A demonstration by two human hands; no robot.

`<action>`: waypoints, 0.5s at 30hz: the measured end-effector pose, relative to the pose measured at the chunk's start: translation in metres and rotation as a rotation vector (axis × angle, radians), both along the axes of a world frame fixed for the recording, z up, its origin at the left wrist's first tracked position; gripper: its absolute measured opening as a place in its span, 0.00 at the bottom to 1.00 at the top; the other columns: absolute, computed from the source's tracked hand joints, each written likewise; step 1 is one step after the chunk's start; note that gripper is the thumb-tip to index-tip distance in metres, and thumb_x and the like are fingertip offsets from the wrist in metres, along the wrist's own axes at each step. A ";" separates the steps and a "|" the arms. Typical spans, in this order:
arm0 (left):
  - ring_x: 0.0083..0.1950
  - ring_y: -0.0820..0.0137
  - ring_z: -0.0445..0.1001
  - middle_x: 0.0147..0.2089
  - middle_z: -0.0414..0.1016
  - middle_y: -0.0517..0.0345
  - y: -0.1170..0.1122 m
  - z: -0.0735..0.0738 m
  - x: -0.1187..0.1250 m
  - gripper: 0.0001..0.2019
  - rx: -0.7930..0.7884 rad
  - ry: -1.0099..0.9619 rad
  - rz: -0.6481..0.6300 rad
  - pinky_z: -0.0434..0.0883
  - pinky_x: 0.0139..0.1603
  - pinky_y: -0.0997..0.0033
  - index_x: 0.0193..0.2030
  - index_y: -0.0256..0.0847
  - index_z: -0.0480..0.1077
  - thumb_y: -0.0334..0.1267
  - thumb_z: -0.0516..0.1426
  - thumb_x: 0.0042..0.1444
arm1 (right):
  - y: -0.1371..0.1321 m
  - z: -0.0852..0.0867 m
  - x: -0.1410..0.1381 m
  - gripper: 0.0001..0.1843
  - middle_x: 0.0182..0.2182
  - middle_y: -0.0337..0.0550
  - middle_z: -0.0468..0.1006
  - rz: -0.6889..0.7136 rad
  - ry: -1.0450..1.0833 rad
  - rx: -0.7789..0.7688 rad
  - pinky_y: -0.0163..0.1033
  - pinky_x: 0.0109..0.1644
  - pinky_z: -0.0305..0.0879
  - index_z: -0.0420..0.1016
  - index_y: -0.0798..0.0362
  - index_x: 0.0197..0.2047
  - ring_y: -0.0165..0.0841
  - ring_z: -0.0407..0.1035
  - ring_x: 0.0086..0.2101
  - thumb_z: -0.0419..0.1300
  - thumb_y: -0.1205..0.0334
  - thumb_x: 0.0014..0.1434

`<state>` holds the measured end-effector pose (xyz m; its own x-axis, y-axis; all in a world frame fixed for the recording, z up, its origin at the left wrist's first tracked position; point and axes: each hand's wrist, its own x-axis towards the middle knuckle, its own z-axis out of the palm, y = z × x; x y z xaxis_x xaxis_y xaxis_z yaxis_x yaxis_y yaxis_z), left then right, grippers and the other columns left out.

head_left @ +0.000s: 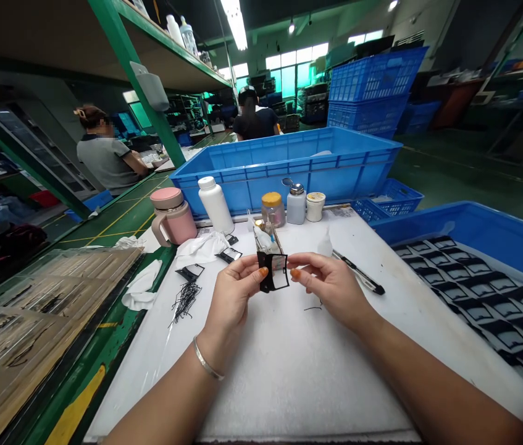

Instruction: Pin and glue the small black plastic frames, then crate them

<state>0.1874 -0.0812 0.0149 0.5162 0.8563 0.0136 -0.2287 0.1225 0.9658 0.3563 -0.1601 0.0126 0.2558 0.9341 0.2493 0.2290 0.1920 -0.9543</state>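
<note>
On the white padded work surface (289,371), the person's left hand (236,290) and right hand (330,281) meet above the middle. Both are closed in a pinch, thumb against fingertips, on opposite edges of a small black rectangular frame with a clear window (274,272), which is held upright, clear of the surface. A loose bundle of thin black wires (186,300) lies to the left, and a black pen-shaped tool (358,272) lies to the right. At the far right, a shallow blue plastic tray (497,238) holds rows of similar black frames. Behind stand a pink lidded mug (173,216), a white plastic bottle (215,204) and a large blue plastic crate (289,161).
</note>
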 end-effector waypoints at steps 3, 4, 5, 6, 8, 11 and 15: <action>0.42 0.67 0.75 0.43 0.77 0.47 0.003 -0.003 0.000 0.16 -0.108 -0.035 -0.076 0.72 0.45 0.67 0.48 0.34 0.72 0.35 0.64 0.52 | 0.000 0.000 -0.003 0.09 0.29 0.40 0.78 0.097 -0.026 -0.049 0.32 0.30 0.64 0.78 0.53 0.37 0.29 0.69 0.29 0.62 0.56 0.59; 0.41 0.68 0.75 0.43 0.77 0.47 0.003 -0.004 0.000 0.16 -0.128 -0.033 -0.107 0.72 0.45 0.67 0.48 0.34 0.72 0.35 0.64 0.52 | 0.000 -0.001 -0.003 0.10 0.26 0.39 0.77 0.121 -0.011 -0.068 0.32 0.30 0.64 0.77 0.54 0.34 0.29 0.69 0.27 0.61 0.56 0.59; 0.41 0.68 0.75 0.43 0.77 0.47 0.003 -0.004 0.000 0.17 -0.143 -0.026 -0.135 0.72 0.44 0.68 0.48 0.34 0.72 0.35 0.64 0.52 | 0.000 -0.001 -0.003 0.11 0.24 0.39 0.76 0.133 0.006 -0.088 0.32 0.29 0.64 0.76 0.55 0.31 0.28 0.68 0.26 0.61 0.56 0.59; 0.40 0.68 0.75 0.43 0.77 0.48 0.003 -0.005 0.000 0.17 -0.154 -0.016 -0.158 0.73 0.43 0.68 0.49 0.35 0.72 0.35 0.64 0.52 | 0.000 -0.001 -0.002 0.12 0.23 0.39 0.75 0.135 0.020 -0.110 0.33 0.29 0.64 0.74 0.55 0.29 0.28 0.68 0.25 0.61 0.55 0.59; 0.40 0.69 0.75 0.43 0.77 0.49 0.003 -0.005 0.000 0.18 -0.166 0.006 -0.185 0.73 0.41 0.70 0.49 0.36 0.71 0.35 0.65 0.51 | 0.001 0.000 0.000 0.14 0.23 0.40 0.74 0.125 0.040 -0.151 0.33 0.28 0.64 0.73 0.56 0.28 0.28 0.68 0.24 0.62 0.53 0.58; 0.38 0.70 0.75 0.41 0.77 0.51 0.003 -0.004 0.000 0.16 -0.165 0.026 -0.211 0.74 0.39 0.71 0.47 0.36 0.72 0.35 0.65 0.51 | 0.001 0.003 0.002 0.15 0.22 0.40 0.73 0.098 0.058 -0.184 0.32 0.26 0.65 0.73 0.56 0.28 0.28 0.67 0.22 0.64 0.52 0.55; 0.38 0.71 0.75 0.40 0.77 0.51 0.004 -0.004 0.000 0.13 -0.161 0.028 -0.250 0.74 0.40 0.71 0.44 0.34 0.74 0.36 0.64 0.51 | 0.000 0.005 0.003 0.15 0.21 0.39 0.72 0.076 0.086 -0.184 0.32 0.26 0.65 0.74 0.57 0.29 0.27 0.66 0.21 0.65 0.51 0.53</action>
<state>0.1869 -0.0773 0.0109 0.7100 0.6922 -0.1295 -0.1454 0.3240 0.9348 0.3596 -0.1598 0.0177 0.1956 0.9793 0.0528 0.1369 0.0260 -0.9902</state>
